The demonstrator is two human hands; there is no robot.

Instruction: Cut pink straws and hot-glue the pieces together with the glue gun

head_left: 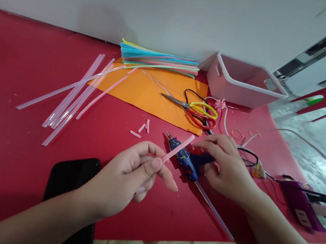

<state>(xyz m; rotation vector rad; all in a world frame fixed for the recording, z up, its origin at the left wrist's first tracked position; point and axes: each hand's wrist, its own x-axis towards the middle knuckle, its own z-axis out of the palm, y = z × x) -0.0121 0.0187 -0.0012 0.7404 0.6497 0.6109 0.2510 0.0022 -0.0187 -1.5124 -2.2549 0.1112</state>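
My left hand [133, 178] pinches a short pink pipe cleaner [179, 148] between thumb and forefinger, its free end pointing up and right. Just beyond it is a dark blue hot glue gun [188, 167], its nozzle toward the upper left and a clear glue stick [214, 210] sticking out of its back. My right hand [229, 169] is curled around the gun's handle, which its fingers partly hide. Small cut pink pieces [142, 128] lie on the red table beyond my left hand. Scissors [188, 106] with yellow and red handles lie half open on an orange sheet [131, 91].
Several clear glue sticks [75, 99] lie at the left. A bundle of coloured pipe cleaners [159, 59] rests against the wall, beside a pink bin [241, 84]. A black phone [71, 178] lies under my left forearm. Cables run to a purple power strip [305, 206] at right.
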